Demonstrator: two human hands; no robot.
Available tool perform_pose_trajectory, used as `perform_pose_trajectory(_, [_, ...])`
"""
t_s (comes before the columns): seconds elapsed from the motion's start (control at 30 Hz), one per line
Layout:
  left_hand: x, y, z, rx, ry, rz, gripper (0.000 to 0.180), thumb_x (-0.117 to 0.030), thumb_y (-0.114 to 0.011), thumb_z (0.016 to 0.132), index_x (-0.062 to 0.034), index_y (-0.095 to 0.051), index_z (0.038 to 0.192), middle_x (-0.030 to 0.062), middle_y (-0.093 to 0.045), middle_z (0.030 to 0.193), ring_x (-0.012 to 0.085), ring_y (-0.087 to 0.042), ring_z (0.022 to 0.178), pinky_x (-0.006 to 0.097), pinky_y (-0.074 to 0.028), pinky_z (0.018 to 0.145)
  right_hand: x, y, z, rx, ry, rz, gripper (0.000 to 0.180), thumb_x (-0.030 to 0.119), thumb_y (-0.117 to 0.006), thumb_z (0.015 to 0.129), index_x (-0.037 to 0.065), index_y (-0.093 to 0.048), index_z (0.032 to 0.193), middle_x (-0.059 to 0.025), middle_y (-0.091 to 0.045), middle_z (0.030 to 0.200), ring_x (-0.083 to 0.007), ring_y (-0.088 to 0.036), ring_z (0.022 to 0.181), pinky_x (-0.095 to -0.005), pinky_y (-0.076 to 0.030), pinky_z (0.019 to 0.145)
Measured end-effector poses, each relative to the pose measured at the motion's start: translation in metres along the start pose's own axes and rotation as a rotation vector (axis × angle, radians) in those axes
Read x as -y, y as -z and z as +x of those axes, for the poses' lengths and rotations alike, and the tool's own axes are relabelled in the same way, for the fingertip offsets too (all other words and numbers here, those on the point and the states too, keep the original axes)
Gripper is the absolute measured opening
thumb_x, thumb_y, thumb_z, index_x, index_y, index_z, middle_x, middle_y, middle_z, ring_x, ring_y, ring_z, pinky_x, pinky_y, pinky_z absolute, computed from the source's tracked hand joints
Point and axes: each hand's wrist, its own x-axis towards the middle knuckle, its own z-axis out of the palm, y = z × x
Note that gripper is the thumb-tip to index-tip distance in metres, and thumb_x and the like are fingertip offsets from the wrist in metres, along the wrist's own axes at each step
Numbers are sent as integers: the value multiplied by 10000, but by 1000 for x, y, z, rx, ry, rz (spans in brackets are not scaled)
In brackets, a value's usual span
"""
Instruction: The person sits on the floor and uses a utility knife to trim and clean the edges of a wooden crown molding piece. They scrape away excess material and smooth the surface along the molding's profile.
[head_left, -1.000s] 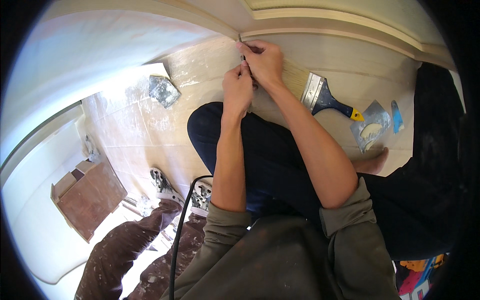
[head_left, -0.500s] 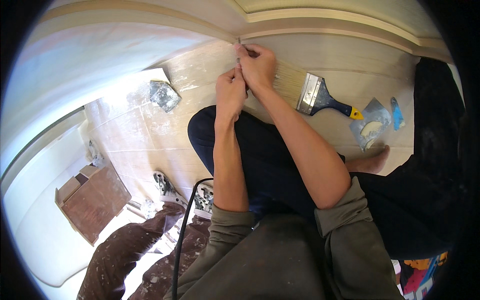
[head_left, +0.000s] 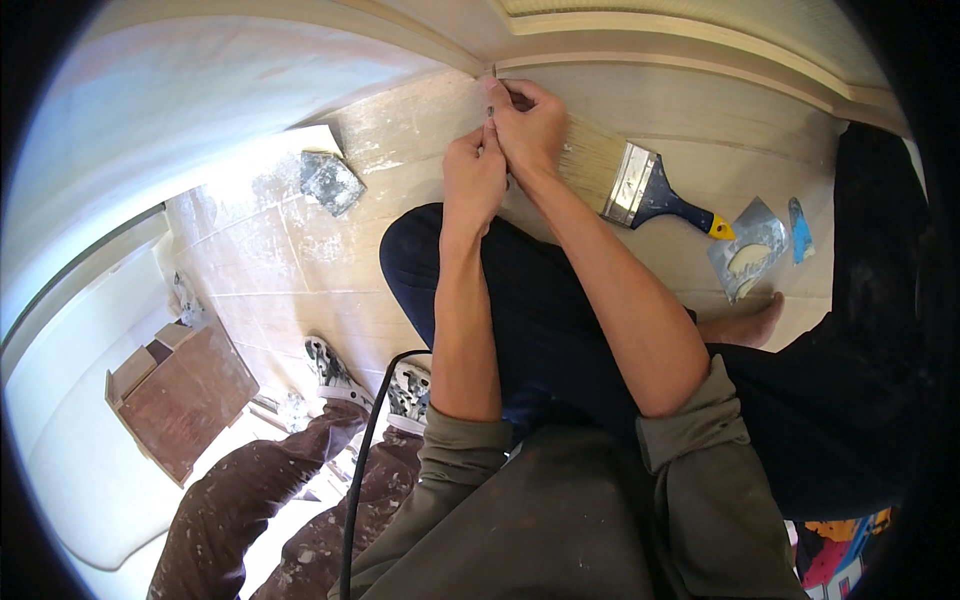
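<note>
My left hand (head_left: pixel 473 185) and my right hand (head_left: pixel 532 128) are close together, right above left, at the corner where the pale wall meets the wooden base moulding (head_left: pixel 660 60). The fingers of both are closed in a pinch. From my right fingers pokes the thin dark tip of a slender tool (head_left: pixel 493 71), touching or very near the corner. A small dark piece shows at my left thumb tip; whether it belongs to the same tool is hidden. Just right of my right hand lies a wide paintbrush (head_left: pixel 650 190) with pale bristles, a metal band and a dark, yellow-ended handle.
Right of the brush lie a metal scraper sheet (head_left: pixel 745 215) with cream putty and a blue-handled scraper (head_left: pixel 800 232). A grey putty-smeared plate (head_left: pixel 332 182) is at left. Another person's spattered trousers (head_left: pixel 240 500) and patterned shoes (head_left: pixel 325 365) stand lower left, near a brown wooden box (head_left: pixel 185 400).
The whole view has shifted slightly, with most things on the floor at right appearing a little further right. Both hands keep their pinch at the corner.
</note>
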Motion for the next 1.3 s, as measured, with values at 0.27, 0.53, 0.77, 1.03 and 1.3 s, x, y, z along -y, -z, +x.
perform_pose_trajectory(0.27, [12,0,5,-61,-71,49,445,-270,-429,1089,22,-645,832,16,-538,656,92,-453,546,272,-370,496,4,2,0,59,49,-95,231,190,-751,871,-40,-754,887,-131,-708,670,-199,-661,575,-339,-518,611])
perform_pose_trajectory(0.53, [16,-1,5,-63,-87,71,443,-250,-419,1090,29,-644,830,24,-539,655,96,-454,537,277,-366,487,-7,2,1,75,61,-3,239,200,-752,873,-38,-754,893,-132,-707,665,-201,-662,575,-343,-515,614])
perform_pose_trajectory(0.77, [9,0,5,-67,-50,51,438,-240,-415,1088,33,-651,840,29,-546,657,99,-461,537,279,-368,487,-2,-1,3,58,34,-81,237,203,-756,867,-34,-757,883,-130,-713,676,-204,-670,592,-352,-521,623])
perform_pose_trajectory(1.03, [16,0,5,-51,-111,63,431,-247,-429,1081,35,-663,855,30,-561,662,97,-477,542,275,-386,494,-7,2,-1,41,59,-33,256,215,-769,888,-36,-764,934,-65,-713,714,-103,-602,596,-286,-495,576])
perform_pose_trajectory(1.3, [7,2,4,-39,-28,29,438,-278,-441,1081,31,-656,859,18,-561,689,89,-485,572,262,-404,501,-1,2,3,103,45,-93,257,215,-761,892,-36,-766,943,-68,-712,711,-95,-594,614,-280,-489,584])
